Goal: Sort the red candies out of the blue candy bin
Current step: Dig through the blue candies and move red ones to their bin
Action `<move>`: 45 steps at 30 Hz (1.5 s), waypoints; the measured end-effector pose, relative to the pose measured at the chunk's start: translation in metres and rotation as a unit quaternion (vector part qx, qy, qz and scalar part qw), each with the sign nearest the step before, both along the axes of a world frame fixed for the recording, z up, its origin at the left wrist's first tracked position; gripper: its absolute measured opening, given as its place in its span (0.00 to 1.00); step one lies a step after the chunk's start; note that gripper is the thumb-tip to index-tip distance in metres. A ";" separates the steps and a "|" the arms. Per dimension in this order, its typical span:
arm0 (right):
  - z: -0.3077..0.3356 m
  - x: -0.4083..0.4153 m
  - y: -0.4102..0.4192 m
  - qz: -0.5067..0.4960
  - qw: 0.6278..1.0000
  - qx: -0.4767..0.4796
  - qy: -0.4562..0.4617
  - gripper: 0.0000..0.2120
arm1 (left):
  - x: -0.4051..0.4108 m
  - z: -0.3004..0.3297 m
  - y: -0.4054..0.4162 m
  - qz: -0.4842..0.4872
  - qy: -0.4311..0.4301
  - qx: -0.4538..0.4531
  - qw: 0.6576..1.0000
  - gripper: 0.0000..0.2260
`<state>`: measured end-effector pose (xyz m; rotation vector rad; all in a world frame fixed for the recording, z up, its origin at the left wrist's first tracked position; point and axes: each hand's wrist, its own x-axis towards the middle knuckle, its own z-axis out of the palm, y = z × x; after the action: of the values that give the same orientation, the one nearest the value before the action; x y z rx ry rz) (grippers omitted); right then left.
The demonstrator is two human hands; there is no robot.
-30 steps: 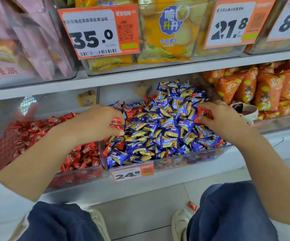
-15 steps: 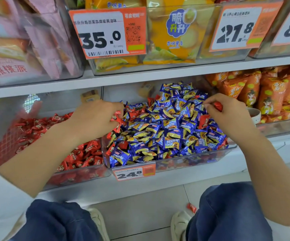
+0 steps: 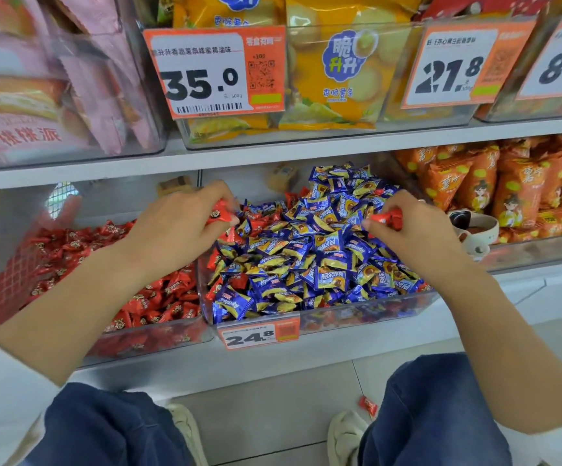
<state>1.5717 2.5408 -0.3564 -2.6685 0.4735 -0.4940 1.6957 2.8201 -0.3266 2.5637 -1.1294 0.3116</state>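
- Red candy point(image 3: 219, 211) pinched in left hand point(image 3: 175, 227) grip, at blue bin's point(image 3: 367, 312) left edge, just beside red bin point(image 3: 158, 334) lying leftward.
- Second red candy point(image 3: 389, 218) pinched in right hand point(image 3: 417, 230) grip, over the blue pile point(image 3: 320, 260), farther from red bin.
- Left hand nearer for the drop.
- More red wrappers point(image 3: 236, 280) along blue bin's left side; deeper ones hidden.
- One red piece point(image 3: 368, 405) on floor.

A white metal shelf board point(image 3: 306, 153) runs across the store rack. Above it stand clear plastic bins of yellow snack bags point(image 3: 337, 72) and pink packets point(image 3: 37, 105). Below it, to the right, lie orange snack bags point(image 3: 508, 186). Pale grey floor tiles point(image 3: 273, 398) spread beneath the rack.
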 end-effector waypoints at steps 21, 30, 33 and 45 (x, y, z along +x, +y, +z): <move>0.005 0.072 0.197 0.329 0.943 -0.044 -0.025 0.19 | 0.026 -0.044 0.100 0.280 0.217 -0.274 0.894 0.18; 0.009 -0.039 -0.005 -0.148 0.970 0.076 -0.175 0.08 | -0.042 -0.015 -0.042 -0.133 0.065 -0.102 0.984 0.15; -0.003 -0.060 -0.034 -0.237 0.958 0.079 -0.138 0.14 | -0.058 -0.019 -0.113 -0.250 0.069 -0.025 0.966 0.15; -0.037 -0.059 -0.052 -0.135 0.988 0.025 0.070 0.14 | -0.047 -0.063 -0.198 -0.340 -0.093 0.208 0.913 0.21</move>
<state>1.5130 2.4890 -0.3936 -2.6131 0.8845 -0.3648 1.6491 2.6221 -0.3895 2.2835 -2.2672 0.1474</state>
